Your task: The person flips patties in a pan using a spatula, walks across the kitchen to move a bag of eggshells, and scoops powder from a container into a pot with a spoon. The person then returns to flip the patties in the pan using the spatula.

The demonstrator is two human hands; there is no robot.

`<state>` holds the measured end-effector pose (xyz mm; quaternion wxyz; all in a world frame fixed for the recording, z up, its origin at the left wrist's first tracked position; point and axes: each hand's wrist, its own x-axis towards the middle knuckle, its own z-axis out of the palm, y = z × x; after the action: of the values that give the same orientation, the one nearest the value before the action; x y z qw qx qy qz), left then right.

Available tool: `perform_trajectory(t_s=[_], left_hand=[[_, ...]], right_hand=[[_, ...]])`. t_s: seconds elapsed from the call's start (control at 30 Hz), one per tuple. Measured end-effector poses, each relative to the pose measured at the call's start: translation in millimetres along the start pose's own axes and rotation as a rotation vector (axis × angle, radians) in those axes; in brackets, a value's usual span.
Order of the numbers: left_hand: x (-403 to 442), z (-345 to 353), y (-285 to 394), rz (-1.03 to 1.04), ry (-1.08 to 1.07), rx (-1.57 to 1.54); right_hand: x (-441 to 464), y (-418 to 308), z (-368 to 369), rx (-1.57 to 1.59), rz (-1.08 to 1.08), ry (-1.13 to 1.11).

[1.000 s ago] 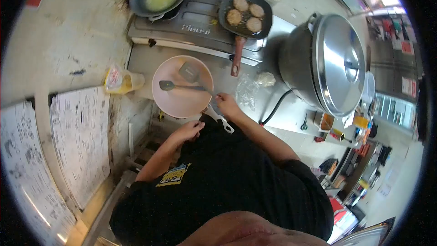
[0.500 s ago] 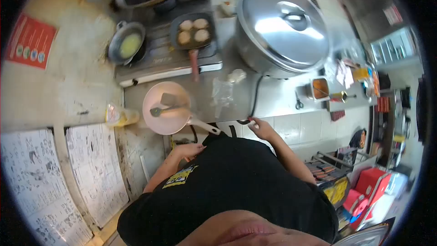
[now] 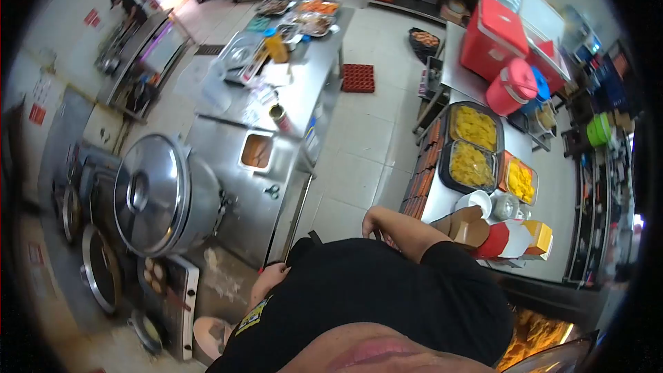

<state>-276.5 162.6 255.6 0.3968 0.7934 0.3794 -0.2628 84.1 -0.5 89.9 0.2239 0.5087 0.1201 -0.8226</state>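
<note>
My left hand (image 3: 274,275) is low at the counter's front edge, beside my black shirt. Its fingers are partly hidden, so I cannot tell what it holds, if anything. My right hand (image 3: 378,226) hangs over the floor in front of my body, bent at the wrist, its fingers mostly out of sight. Left of my left hand, a crumpled clear plastic bag (image 3: 224,278) lies on the steel counter. The pink pan (image 3: 207,335) sits by my left arm. On the gas stove (image 3: 189,314) is a small square pan with round patties (image 3: 153,275).
A big lidded steel pot (image 3: 155,197) stands on the left. Green-handled scissors (image 3: 273,191) and a sauce container (image 3: 257,150) lie ahead. On the right table are trays of yellow food (image 3: 473,128) and a red cooler (image 3: 494,34). A person (image 3: 130,10) works far back left.
My view has swung right, away from the stove, towards the aisle and the right table. The pot, stove and pink pan now appear at the left. Both hands stay low near my body.
</note>
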Motion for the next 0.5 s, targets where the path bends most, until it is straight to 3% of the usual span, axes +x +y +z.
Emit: perform_trajectory(t_s=[0.03, 0.17, 0.3, 0.33, 0.37, 0.5], left_hand=[[26, 4, -8, 0.1, 0.065, -0.034], [82, -34, 39, 0.142, -0.026, -0.116], [172, -77, 112, 0.184, -0.16, -0.075], [195, -91, 130, 0.188, -0.215, -0.033], [237, -94, 132, 0.385, -0.196, -0.029], [361, -149, 247, 0.339, -0.525, 0.077]], right_hand=[[-13, 7, -3, -0.075, 0.046, -0.085], [25, 38, -41, -0.146, 0.006, -0.156], [161, 92, -150, -0.31, -0.126, -0.194], [133, 103, -155, -0.196, -0.128, -0.171], [104, 117, -164, -0.019, -0.15, -0.106], [-14, 167, -159, 0.596, -0.376, 0.198]])
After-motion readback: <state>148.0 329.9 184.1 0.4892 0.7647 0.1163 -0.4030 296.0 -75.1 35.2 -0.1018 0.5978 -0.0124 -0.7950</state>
